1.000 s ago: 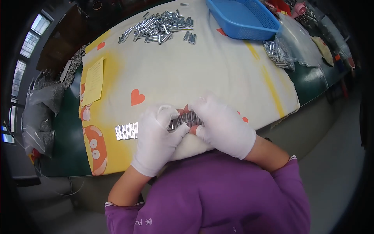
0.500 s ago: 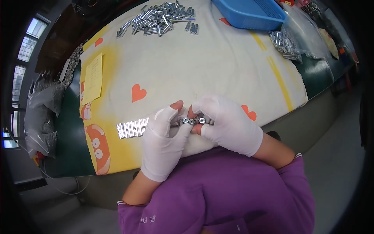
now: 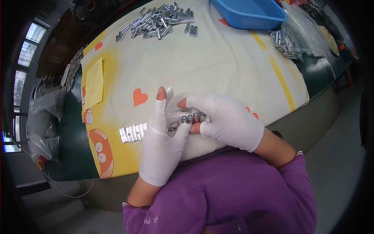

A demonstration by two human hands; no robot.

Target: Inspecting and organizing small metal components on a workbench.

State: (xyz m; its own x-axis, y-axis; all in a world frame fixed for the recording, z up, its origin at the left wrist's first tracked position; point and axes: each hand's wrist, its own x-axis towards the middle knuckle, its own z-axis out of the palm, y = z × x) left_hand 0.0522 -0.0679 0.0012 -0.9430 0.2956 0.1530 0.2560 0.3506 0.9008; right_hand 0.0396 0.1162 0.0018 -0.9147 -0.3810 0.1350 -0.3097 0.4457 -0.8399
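Observation:
Both my hands wear white gloves with bare fingertips at the thumb and forefinger, and they meet over the near part of the cloth. A few short shiny metal tubes (image 3: pixel 189 117) sit between them, hollow ends facing up. My left hand (image 3: pixel 160 144) has its forefinger raised, while its thumb and curled lower fingers hold tubes. My right hand (image 3: pixel 233 123) curls round other tubes, its thumb against them and its forefinger lifted off. Left of my left hand, a row of metal tubes (image 3: pixel 132 133) lies side by side. My fingers hide part of the held tubes.
A heap of metal tubes (image 3: pixel 159 21) lies at the far side of the cloth (image 3: pixel 202 62). A blue plastic basket (image 3: pixel 249 15) and a clear bag of tubes (image 3: pixel 286 43) are far right. A yellow paper (image 3: pixel 94 84) and grey filled bags (image 3: pixel 44 117) are left.
My left forefinger has straightened upward and away from the tubes. My right forefinger has lifted off them, and more tubes show in my right hand. The view has shifted slightly.

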